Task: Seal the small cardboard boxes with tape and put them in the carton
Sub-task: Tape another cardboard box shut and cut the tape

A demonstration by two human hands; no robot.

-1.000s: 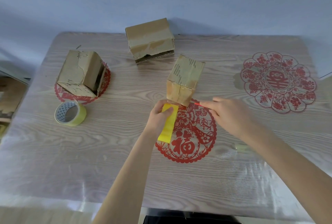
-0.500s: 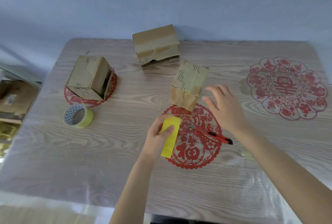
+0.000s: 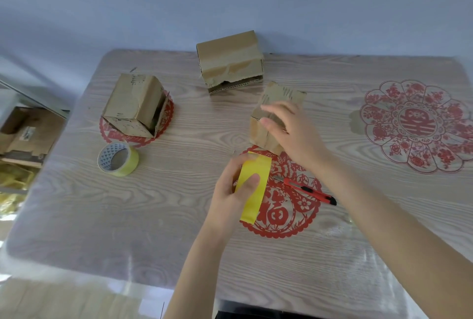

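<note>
Right hand (image 3: 294,137) moved onto small box (image 3: 284,95), fingers spread, not clasping. Left hand (image 3: 227,196) pinches tape strip (image 3: 256,203); box lies just beyond it, toward far edge of table (image 3: 179,216).

1. The back box (image 3: 229,59) stands at the far edge of the table (image 3: 179,229), near its middle.
2. The left box (image 3: 133,105) sits on a paper-cut decal (image 3: 163,124). The tape roll (image 3: 118,158) lies just in front of it, apart.
3. The middle box (image 3: 284,95) stands in front and to the right of the back box, at the far rim of the central decal (image 3: 281,213). The right hand (image 3: 294,134) is over its near right side.
4. The tape strip (image 3: 254,185), pinched in the left hand (image 3: 230,193), is over the central decal's left part.
5. The utility knife (image 3: 309,190) lies on the central decal, right of the strip.
6. The right decal (image 3: 414,125) lies well apart.
7. A carton (image 3: 28,132) sits beyond the table's left edge, lower down.
</note>
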